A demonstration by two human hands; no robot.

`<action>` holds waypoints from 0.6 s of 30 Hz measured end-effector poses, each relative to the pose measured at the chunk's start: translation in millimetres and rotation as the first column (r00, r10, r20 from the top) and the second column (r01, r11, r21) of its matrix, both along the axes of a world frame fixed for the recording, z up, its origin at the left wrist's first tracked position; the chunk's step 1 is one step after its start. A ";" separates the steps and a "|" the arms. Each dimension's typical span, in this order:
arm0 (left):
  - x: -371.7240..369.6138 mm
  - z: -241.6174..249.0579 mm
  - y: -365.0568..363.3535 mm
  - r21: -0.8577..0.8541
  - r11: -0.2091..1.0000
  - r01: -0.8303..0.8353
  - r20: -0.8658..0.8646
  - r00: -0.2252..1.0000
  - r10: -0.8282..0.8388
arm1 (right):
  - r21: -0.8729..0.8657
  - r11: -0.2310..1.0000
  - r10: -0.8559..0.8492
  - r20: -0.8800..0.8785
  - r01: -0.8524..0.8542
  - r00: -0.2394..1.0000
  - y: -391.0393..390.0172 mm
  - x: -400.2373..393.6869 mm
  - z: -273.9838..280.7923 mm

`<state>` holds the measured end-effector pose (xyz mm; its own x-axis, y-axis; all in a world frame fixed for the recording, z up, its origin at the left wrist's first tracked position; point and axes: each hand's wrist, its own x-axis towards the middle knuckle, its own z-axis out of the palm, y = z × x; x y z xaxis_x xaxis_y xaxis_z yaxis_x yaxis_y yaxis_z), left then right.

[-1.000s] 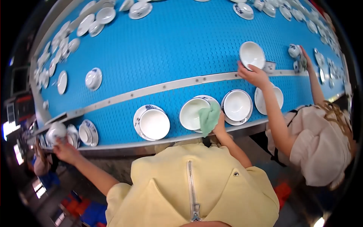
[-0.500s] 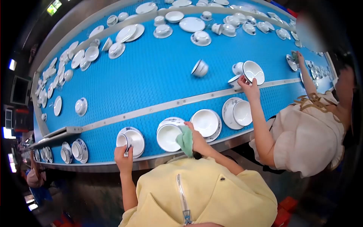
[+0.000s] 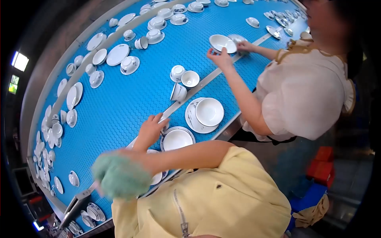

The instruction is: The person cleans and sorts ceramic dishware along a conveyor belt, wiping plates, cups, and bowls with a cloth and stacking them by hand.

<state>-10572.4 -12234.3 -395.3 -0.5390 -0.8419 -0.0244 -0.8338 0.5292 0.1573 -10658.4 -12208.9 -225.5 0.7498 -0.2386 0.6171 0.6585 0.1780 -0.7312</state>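
Note:
My right hand is hidden under a blurred green cloth (image 3: 119, 177) that it grips low at the left, over the belt's near edge. My right forearm crosses in front of a white bowl (image 3: 157, 177). My left hand (image 3: 151, 129) reaches out above that arm, fingers on a small white piece (image 3: 166, 125) next to the metal divider rail (image 3: 206, 79). Whether it grips that piece is unclear. Just right of it a white bowl on a blue-patterned plate (image 3: 177, 139) sits on the blue conveyor belt (image 3: 131, 99).
A co-worker in a cream top stands at the right, holding up a white bowl (image 3: 222, 42) with both hands. Another bowl on a plate (image 3: 209, 112) lies between us. Several cups, bowls and plates (image 3: 118, 54) are spread over the far belt. Red crates (image 3: 321, 168) stand on the floor.
The view has swung right. My right hand lifted the cloth off the bowl and swept it left. My left hand moved up toward the rail. The co-worker still holds a bowl.

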 end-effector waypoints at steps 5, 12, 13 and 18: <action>15.6 -11.8 -26.5 0.258 0.905 -0.338 -0.281 0.870 0.405 | -0.091 0.843 -0.508 -0.460 0.531 0.728 -117.0 -123.1 -65.6; 34.0 46.4 60.3 0.671 0.513 -0.535 -0.166 0.567 0.807 | -0.966 0.072 -0.997 -0.060 -0.248 -0.055 -197.4 -155.8 -198.1; 33.8 37.2 78.0 0.674 0.506 -0.538 -0.168 0.555 0.814 | -0.951 0.177 -0.983 -0.157 -0.252 -0.097 -196.9 -155.0 -185.3; -3.6 51.7 81.1 0.349 0.879 -0.326 -0.422 0.782 0.458 | -0.782 0.560 -0.822 -0.565 0.273 0.067 -206.5 -183.8 -166.1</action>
<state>-10576.1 -12153.2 -343.6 -0.1605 -0.9832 -0.0871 -0.7412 0.0618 0.6685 -10842.2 -12415.4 -391.6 0.5773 -0.8130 -0.0759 -0.6095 -0.3672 -0.7027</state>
